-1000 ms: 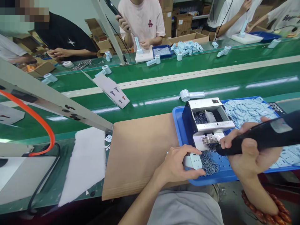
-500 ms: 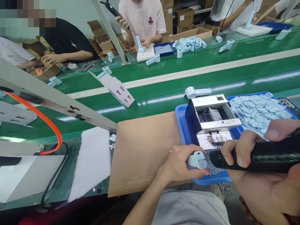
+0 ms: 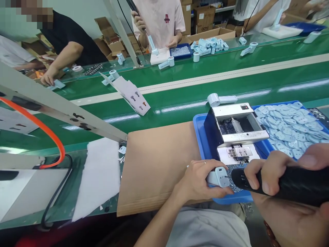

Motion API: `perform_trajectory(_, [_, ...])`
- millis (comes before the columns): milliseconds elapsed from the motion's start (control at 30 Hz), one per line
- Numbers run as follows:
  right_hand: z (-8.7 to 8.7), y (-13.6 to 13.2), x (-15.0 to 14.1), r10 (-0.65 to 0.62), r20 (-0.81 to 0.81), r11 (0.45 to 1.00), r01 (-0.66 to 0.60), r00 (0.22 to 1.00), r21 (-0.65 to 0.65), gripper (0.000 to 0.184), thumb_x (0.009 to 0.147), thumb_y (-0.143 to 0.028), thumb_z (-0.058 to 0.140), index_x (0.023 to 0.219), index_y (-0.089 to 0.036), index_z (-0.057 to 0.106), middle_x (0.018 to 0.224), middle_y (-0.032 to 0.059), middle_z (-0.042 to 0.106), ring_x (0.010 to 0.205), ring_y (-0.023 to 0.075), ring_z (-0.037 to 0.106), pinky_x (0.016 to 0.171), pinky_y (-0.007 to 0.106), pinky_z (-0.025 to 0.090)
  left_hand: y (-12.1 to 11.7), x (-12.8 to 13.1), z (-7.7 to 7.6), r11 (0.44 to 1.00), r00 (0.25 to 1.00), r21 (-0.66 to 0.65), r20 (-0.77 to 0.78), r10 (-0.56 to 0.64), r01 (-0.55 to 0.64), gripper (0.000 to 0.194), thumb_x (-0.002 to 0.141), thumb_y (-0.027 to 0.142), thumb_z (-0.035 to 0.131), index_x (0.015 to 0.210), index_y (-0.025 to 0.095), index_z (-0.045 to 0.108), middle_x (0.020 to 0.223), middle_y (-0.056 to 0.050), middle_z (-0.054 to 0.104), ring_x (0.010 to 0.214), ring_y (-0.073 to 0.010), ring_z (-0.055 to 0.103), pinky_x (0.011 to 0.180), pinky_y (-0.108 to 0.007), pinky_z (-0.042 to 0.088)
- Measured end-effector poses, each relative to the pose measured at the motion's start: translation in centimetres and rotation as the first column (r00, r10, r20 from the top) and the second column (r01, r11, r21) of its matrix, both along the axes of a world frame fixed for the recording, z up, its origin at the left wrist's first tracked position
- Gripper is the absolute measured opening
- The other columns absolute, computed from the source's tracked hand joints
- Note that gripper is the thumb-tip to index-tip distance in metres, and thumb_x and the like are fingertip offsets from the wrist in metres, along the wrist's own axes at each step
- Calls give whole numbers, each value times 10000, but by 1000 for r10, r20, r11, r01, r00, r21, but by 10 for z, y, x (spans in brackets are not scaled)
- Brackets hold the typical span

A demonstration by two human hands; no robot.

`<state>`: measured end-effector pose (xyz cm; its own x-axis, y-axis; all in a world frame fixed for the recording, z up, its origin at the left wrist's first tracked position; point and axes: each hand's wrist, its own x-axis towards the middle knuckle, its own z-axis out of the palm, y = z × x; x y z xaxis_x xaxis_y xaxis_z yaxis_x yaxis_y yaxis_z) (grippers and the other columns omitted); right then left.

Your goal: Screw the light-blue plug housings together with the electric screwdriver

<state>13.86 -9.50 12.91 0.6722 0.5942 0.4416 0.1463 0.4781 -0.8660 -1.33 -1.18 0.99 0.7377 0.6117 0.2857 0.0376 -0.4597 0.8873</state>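
Fingers and thumb of my left hand (image 3: 196, 181) are wrapped round a light-blue plastic handle (image 3: 218, 176), whose flat end with small holes faces right. My right hand (image 3: 272, 171) grips a black electric screwdriver (image 3: 285, 181) lying almost level. Its thin bit points left and meets the end of the handle, though I cannot tell whether it sits in a hole. Just beneath, small screws (image 3: 235, 168) lie loose in a blue tray (image 3: 199, 137). A screw feeder (image 3: 231, 123) stands in that tray, beyond my hands.
Right of the feeder, a blue tray holds many light-blue plates (image 3: 290, 127). Brown cardboard (image 3: 159, 168) covers the bench on the left. Behind runs a green conveyor belt (image 3: 174, 103) carrying a light-blue part (image 3: 221, 99). A metal post (image 3: 84, 116) slants at left; co-workers sit opposite.
The screwdriver's rear end has dipped a little while its bit stays at the handle. Across the belt, a co-worker in black has reached down to a light-blue part. The view has shifted slightly.
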Motion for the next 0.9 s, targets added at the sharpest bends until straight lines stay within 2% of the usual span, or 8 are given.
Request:
perform_trajectory(100, [-1, 0, -4, -11, -207, 999, 19, 978, 39, 492, 811, -620, 1058, 1199, -462, 801, 1089, 3, 413, 512, 123, 439, 349, 442, 474, 0, 0, 1, 1000, 999, 12, 39, 11, -11, 691, 930, 818, 770, 1244, 205, 823, 1013, -75, 890, 831, -228, 845, 848, -321, 678])
perform_trajectory(200, [0, 0, -10, -63, -254, 998, 67, 965, 8, 600, 739, -691, 1072, 1268, -618, 797, 1107, 1, 410, 526, 110, 410, 360, 423, 460, 1, -1, 3, 1000, 1000, 4, -4, 17, -17, 657, 925, 786, 786, 1230, 206, 829, 1027, -75, 888, 849, -230, 838, 887, -334, 681])
perform_trajectory(367, [3, -11, -19, -181, -288, 981, 192, 940, 10, 588, 751, -769, 1032, 1272, -643, 788, 1159, -3, 432, 591, 121, 423, 544, 499, 653, 0, -1, 6, 999, 996, -40, -86, 28, -31, 640, 890, 755, 842, 1221, 208, 829, 1019, -66, 874, 855, -219, 812, 862, -311, 661])
perform_trajectory(500, [-9, -25, -4, -155, -321, 986, 167, 935, 12, 597, 776, -749, 1022, 1311, -649, 778, 1199, 5, 444, 631, 147, 431, 523, 488, 626, -2, -1, 12, 1000, 987, -22, -161, 4, -7, 651, 867, 741, 876, 1252, 218, 824, 1061, -63, 872, 885, -221, 801, 902, -323, 645])
perform_trajectory(633, [-36, -34, 26, -220, -347, 972, 234, 912, -2, 530, 910, -614, 929, 1410, -606, 754, 1217, 27, 488, 673, 182, 429, 544, 472, 529, 5, -11, 34, 999, 964, -38, -265, 14, -25, 564, 923, 661, 870, 1291, 239, 800, 1059, -26, 856, 852, -192, 768, 855, -303, 627])
perform_trajectory(700, [-53, -39, 43, -245, -316, 968, 247, 917, -34, 531, 894, -491, 898, 1398, -587, 761, 1160, 33, 533, 654, 202, 475, 578, 490, 523, 21, -20, 49, 996, 932, 71, -355, 76, -55, 525, 970, 619, 837, 1342, 256, 763, 1109, -23, 849, 874, -197, 772, 874, -315, 634])
perform_trajectory(767, [-72, -46, 60, -207, -147, 978, 206, 967, -24, 586, 871, -398, 888, 1424, -544, 759, 1104, 29, 597, 646, 221, 560, 648, 500, 558, 49, -27, 62, 963, 855, 252, -475, 210, -97, 495, 1021, 550, 787, 1421, 272, 696, 1244, -44, 836, 992, -233, 802, 955, -352, 642])
perform_trajectory(900, [-114, -67, 86, -37, 189, 999, 37, 981, 5, 484, 1028, -441, 736, 1501, -341, 717, 1079, 92, 725, 800, 263, 720, 768, 444, 643, 133, -28, 71, 884, 692, 442, -589, 417, -156, 460, 1077, 336, 689, 1503, 213, 566, 1364, -130, 796, 1132, -318, 811, 1009, -440, 640])
